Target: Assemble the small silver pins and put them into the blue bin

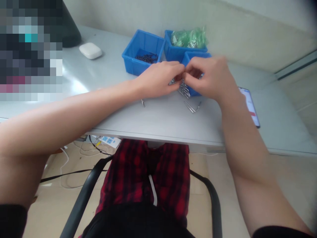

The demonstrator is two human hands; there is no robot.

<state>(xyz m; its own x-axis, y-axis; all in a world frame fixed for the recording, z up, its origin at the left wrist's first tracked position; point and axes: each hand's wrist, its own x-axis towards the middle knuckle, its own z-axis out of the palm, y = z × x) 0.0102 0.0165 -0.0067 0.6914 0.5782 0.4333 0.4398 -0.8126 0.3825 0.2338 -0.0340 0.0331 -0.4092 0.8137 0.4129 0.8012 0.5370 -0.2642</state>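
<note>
My left hand (163, 78) and my right hand (210, 77) meet above the table, fingertips pinched together and touching or nearly so. Whatever is between the fingers is too small or too hidden to make out. Just below them lies a pile of thin silver screw-like pieces (184, 90), partly covered by my left hand. A small blue bin (195, 91) stands behind my right hand, mostly hidden by it. Several loose silver pieces (189, 107) rest nearer the table's front edge. Another small silver piece (143, 103) lies by my left wrist.
Behind my left hand is a blue bin (131, 62) with dark screws (147, 58). A further blue bin (173, 49) holds green plastic bags (189, 38). A phone (250, 107) lies right of my forearm. At left sits a white rounded case (90, 51). Chair arms flank my legs.
</note>
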